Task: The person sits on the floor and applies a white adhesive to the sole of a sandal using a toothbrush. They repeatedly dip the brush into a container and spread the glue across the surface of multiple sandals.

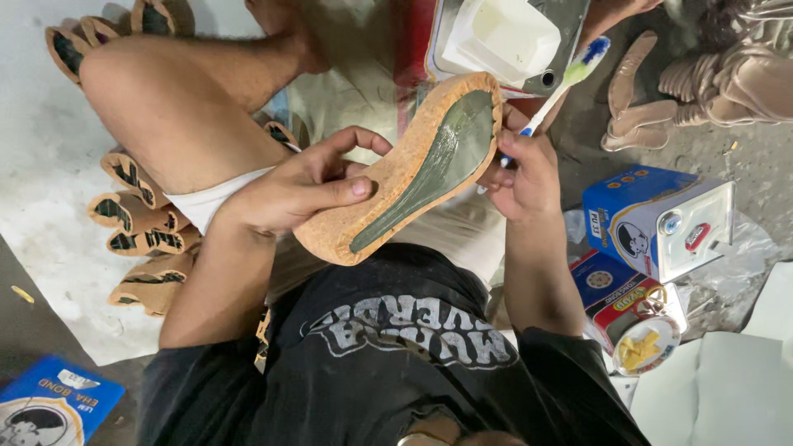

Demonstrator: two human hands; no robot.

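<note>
Head view showed a seated person's left hand (301, 186) cradling a cork-coloured shoe sole (413, 169) at the centre of the frame, fingers clamped around its lower edge and thumb pressed on the rim. A dark greenish coat covered the sole's recessed middle. The right hand (520, 173), at three o'clock of the sole, had its fingers closed on a blue-and-white toothbrush (566, 83) whose bristled head pointed toward one o'clock, clear of the sole. The wet-looking coat could smear onto the thumb or the cork rim if the grip shifted, and the brush might drip on the black shirt below. At four o'clock lay a blue box-shaped tin (657, 219) with a round cap and a white face; beneath it sat a red, blue and yellow can (628, 310), its open lid showing yellowish paste. A flat blue package (49, 405) lay at eight o'clock on the floor. Stacked coated soles (136, 219) rested at nine o'clock, a white tray (504, 37) at twelve.
</note>
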